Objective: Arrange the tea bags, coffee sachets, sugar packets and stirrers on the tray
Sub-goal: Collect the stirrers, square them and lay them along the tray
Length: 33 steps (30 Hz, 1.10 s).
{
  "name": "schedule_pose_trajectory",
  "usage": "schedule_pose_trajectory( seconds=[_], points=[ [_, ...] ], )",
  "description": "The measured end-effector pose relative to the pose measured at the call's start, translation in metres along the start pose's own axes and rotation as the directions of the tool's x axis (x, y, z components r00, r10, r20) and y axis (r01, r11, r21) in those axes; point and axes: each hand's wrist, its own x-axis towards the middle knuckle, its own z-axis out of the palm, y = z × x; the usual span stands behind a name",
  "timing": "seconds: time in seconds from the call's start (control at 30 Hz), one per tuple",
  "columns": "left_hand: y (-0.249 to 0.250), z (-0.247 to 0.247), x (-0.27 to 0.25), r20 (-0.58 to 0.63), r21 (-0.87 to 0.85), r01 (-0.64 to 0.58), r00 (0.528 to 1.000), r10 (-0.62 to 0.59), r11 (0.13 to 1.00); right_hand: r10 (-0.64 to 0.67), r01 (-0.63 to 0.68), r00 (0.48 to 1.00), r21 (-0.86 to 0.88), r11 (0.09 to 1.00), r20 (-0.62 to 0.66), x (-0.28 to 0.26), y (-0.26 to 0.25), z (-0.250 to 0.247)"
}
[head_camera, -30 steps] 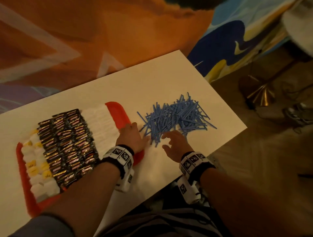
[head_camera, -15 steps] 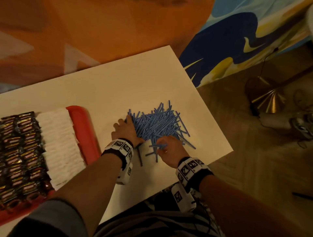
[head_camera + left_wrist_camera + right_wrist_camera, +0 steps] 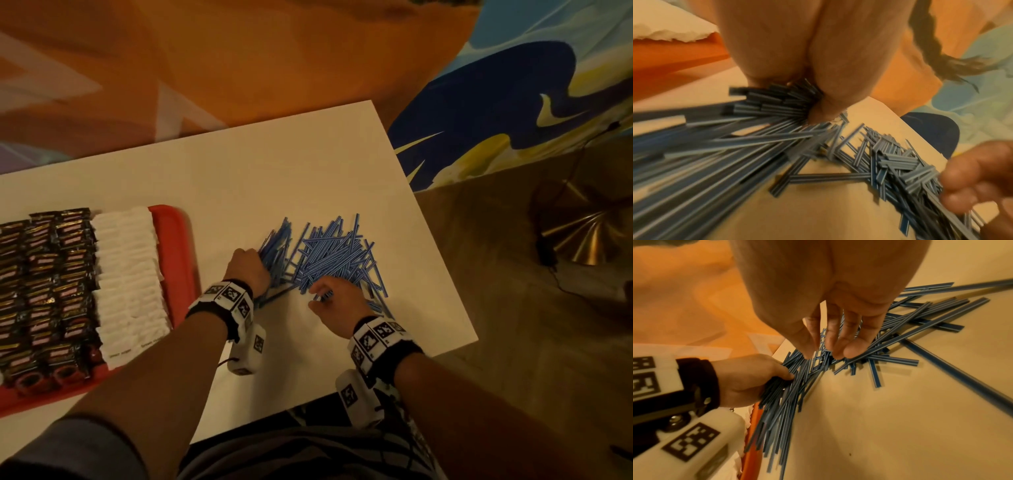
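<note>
A loose pile of blue stirrers (image 3: pixel 337 255) lies on the white table (image 3: pixel 274 164), right of the red tray (image 3: pixel 174 236). My left hand (image 3: pixel 251 270) grips a thick bundle of stirrers (image 3: pixel 756 129) at the pile's left side, ends fanned out. My right hand (image 3: pixel 329 294) sits on the near edge of the pile, thumb and fingers pinching a few stirrers (image 3: pixel 822 352). The tray holds rows of dark coffee sachets (image 3: pixel 44 281) and a column of white sugar packets (image 3: pixel 128 274). The tray's left part is out of view.
The table's right edge (image 3: pixel 442 260) runs close to the pile, with wooden floor and a gold lamp base (image 3: pixel 582 236) beyond. A bare red strip of tray lies right of the sugar packets. An orange and blue painted wall stands behind the table.
The left hand went from the tray's edge to the pile and closed round a bundle of stirrers. The right hand moved into the pile's near edge. The view shifted right.
</note>
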Motion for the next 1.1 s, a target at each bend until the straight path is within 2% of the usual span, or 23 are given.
schedule_pose_trajectory(
  seconds=[0.13,0.23,0.37,0.47,0.67,0.8,0.9,1.0,1.1],
  points=[
    [-0.009,-0.007,-0.002,-0.008,-0.121,0.059,0.998,-0.061,0.991,0.014,-0.015,0.999,0.04,0.999,0.03,0.003,-0.001,-0.001],
    [-0.018,-0.011,-0.002,-0.013,-0.311,0.103,0.994,-0.112,0.945,0.028,-0.029,0.999,0.043,0.999,0.042,0.006,0.0,-0.003],
    [-0.026,-0.014,-0.004,0.02,-0.638,0.134,0.987,-0.157,0.758,0.05,-0.052,0.997,0.048,0.997,0.053,0.009,0.004,-0.003],
    [-0.025,-0.016,-0.01,0.049,-0.775,0.135,0.987,-0.155,0.618,0.063,-0.067,0.996,0.067,0.996,0.062,0.011,0.001,-0.003],
    [-0.021,-0.022,-0.028,0.038,-0.876,0.086,0.993,-0.109,0.475,-0.049,0.039,0.996,0.126,0.991,0.076,0.027,-0.037,-0.018],
    [-0.01,-0.034,-0.05,0.004,-0.918,0.013,1.0,-0.024,0.397,-0.065,0.075,0.997,0.262,0.962,-0.047,0.048,-0.087,-0.032],
    [0.002,-0.043,-0.068,-0.015,-0.916,-0.034,0.999,0.051,0.401,-0.057,0.074,0.997,0.414,0.907,-0.053,0.054,-0.13,-0.042],
    [0.012,-0.051,-0.08,-0.018,-0.896,-0.074,0.991,0.13,0.438,-0.117,0.134,0.991,0.398,0.908,-0.067,0.058,-0.159,-0.044],
    [0.017,-0.06,-0.09,-0.026,-0.906,-0.069,0.994,0.107,0.417,-0.179,0.166,0.984,0.527,0.833,-0.027,0.056,-0.18,-0.042]
  ],
)
